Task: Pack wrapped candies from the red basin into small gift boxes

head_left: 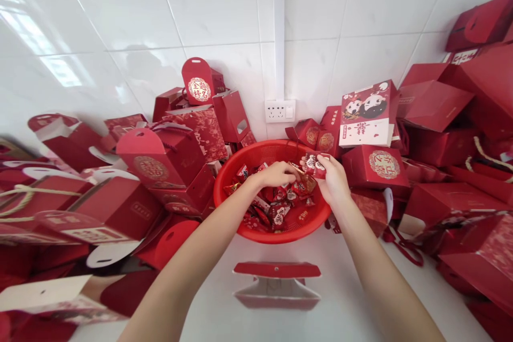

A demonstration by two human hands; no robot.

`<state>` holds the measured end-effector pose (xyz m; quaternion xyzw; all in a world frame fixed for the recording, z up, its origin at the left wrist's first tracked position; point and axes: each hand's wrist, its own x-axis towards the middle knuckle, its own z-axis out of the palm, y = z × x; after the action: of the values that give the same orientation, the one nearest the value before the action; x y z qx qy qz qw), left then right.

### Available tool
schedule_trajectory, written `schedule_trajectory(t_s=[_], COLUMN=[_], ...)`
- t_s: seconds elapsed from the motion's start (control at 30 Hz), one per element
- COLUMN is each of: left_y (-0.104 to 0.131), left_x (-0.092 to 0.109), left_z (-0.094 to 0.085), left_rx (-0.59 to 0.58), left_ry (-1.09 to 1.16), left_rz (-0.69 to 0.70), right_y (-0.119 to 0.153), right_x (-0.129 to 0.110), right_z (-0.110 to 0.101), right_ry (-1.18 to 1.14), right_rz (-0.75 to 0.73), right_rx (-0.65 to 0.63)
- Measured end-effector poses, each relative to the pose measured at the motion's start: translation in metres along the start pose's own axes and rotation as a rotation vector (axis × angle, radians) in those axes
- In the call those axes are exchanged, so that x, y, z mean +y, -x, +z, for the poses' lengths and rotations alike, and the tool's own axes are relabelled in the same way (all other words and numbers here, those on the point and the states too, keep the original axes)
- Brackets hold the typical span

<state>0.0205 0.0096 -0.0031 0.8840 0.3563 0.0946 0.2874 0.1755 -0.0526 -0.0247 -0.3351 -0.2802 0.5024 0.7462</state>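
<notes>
Your left hand (276, 173) pinches a crinkled red foil sweet from the heap in the round, perforated red plastic basket (240, 163), while your right hand (332, 179) clamps a glossy candy packet (315, 164) over its far rim. A flat-sided, open red paper box (276, 284) sits on the smooth white table (344, 299) just before the basket.

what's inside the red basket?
The red basket holds a heap of small red wrapped candies. The left hand reaches into them; the right hand holds a few packets above. Both hands cover part of the heap; the bottom is hidden.
</notes>
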Motion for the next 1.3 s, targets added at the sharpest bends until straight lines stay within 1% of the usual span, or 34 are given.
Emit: schedule_trajectory(t_s=[0.1, 0.3, 0.43, 0.53, 0.63, 0.67, 0.7, 0.77, 0.87, 0.93, 1.0, 1.03, 1.07, 1.1, 1.13, 1.23, 1.3], left_y=[-0.001, -0.005, -0.009, -0.010, -0.009, -0.008, -0.006, -0.003, 0.003, 0.006, 0.006, 0.006, 0.006, 0.007, 0.007, 0.008, 0.007], left_x=[-0.005, -0.019, -0.026, -0.026, -0.023, -0.021, -0.020, -0.018, -0.015, -0.013, -0.010, -0.009, -0.009, -0.009, -0.009, -0.012, -0.013], left_z=[-0.003, 0.000, 0.002, 0.003, 0.001, -0.001, -0.003, -0.006, -0.007, -0.005, -0.003, -0.002, -0.002, -0.004, -0.005, -0.013, -0.016], left_rx=[0.103, 0.171, 0.271, 0.337, 0.379, 0.376, 0.353, 0.250, 0.045, -0.072, -0.145, -0.152, -0.133, -0.093, -0.035, 0.188, 0.305], left_ry=[0.069, 0.116, 0.181, 0.306, 0.417, 0.434, 0.435, 0.346, 0.056, -0.108, -0.202, -0.224, -0.217, -0.164, -0.063, 0.371, 0.586], left_rz=[-0.023, -0.014, 0.006, 0.056, 0.107, 0.115, 0.113, 0.086, -0.021, -0.106, -0.148, -0.146, -0.132, -0.107, -0.073, 0.071, 0.146], right_y=[0.000, 0.001, 0.004, 0.005, 0.003, 0.003, 0.002, 0.000, -0.001, -0.001, -0.001, 0.000, 0.000, 0.000, 0.000, 0.002, 0.003], right_x=[0.000, -0.001, -0.004, -0.004, -0.003, -0.002, -0.001, 0.001, 0.003, 0.004, 0.003, 0.003, 0.003, 0.003, 0.003, 0.001, 0.001], right_z=[0.000, 0.001, 0.004, 0.005, 0.003, 0.002, 0.001, 0.000, -0.001, -0.001, -0.001, -0.001, -0.001, 0.000, 0.000, 0.002, 0.003], right_ry=[-0.011, -0.002, 0.022, 0.034, 0.027, 0.022, 0.017, 0.013, 0.013, 0.019, 0.029, 0.034, 0.038, 0.040, 0.042, 0.046, 0.046], right_rz=[-0.009, -0.020, -0.012, -0.013, -0.028, -0.032, -0.035, -0.043, -0.053, -0.056, -0.055, -0.053, -0.051, -0.052, -0.056, -0.069, -0.062], right_rx=[-0.001, 0.008, 0.040, 0.043, 0.018, 0.016, 0.017, 0.017, 0.013, 0.009, 0.017, 0.027, 0.039, 0.050, 0.060, 0.078, 0.079])
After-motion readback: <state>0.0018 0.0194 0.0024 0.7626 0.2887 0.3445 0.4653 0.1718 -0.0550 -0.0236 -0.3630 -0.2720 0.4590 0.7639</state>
